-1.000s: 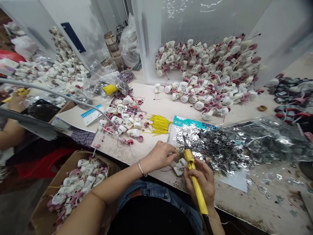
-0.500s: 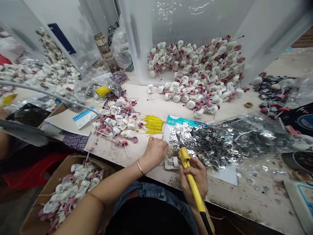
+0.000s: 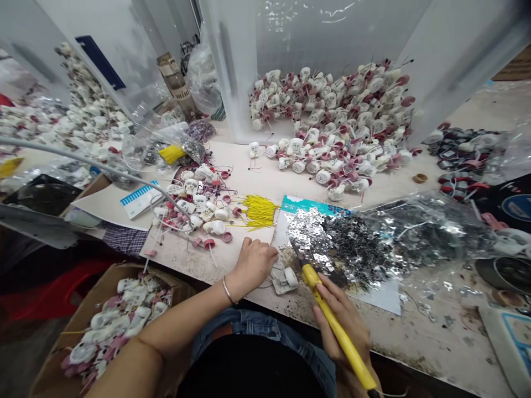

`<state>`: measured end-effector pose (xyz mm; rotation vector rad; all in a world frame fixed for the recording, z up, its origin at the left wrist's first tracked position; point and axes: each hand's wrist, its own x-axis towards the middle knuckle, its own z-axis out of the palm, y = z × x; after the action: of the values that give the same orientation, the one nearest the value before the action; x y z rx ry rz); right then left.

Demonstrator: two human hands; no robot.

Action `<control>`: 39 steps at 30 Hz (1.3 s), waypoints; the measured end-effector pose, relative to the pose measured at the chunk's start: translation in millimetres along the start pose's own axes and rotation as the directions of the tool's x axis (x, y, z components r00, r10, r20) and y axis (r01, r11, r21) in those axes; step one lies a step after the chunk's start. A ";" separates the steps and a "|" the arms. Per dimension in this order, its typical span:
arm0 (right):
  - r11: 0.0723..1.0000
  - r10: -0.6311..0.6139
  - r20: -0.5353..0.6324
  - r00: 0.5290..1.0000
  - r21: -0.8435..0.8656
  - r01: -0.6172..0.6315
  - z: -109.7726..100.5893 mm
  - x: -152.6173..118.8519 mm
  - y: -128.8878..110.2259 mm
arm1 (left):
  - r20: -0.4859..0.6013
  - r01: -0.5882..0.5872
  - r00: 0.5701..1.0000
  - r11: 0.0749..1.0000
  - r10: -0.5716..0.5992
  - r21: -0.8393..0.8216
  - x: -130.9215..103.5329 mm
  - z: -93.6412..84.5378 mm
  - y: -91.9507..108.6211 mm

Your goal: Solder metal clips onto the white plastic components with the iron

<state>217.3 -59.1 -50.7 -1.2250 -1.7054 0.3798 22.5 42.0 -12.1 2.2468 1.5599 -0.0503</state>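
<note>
The right hand [image 3: 343,316] grips a yellow tool [image 3: 332,323] with a thin dark tip [image 3: 296,251]. The tip points at a pile of shiny metal bits [image 3: 352,246] on the table [image 3: 244,174], in from the near edge. The left hand [image 3: 254,264] is curled up; I cannot tell if it pinches anything. A white part [image 3: 286,281] sits between the hands, close to the near edge. Yellow wires [image 3: 260,211] lie farther back.

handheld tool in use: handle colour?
Yellow handle, dark toward the tip; best seen in the head view.
</note>
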 end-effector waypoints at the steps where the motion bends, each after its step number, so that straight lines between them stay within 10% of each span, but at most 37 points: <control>1: 1.000 -0.008 0.018 1.000 0.001 0.008 -4.9 -0.6 -0.6 | -0.002 0.031 1.000 0.999 -0.031 -0.027 -1.4 -0.5 -0.7; 39: 0.996 -0.078 0.075 0.994 -0.047 0.082 0.1 18.9 -8.1 | -0.129 0.173 0.976 0.984 -0.177 -0.043 19.8 7.2 5.8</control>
<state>212.2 -46.6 -35.2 -1.1873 -1.8306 0.3397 36.6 55.5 -22.0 2.1209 1.8124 0.0748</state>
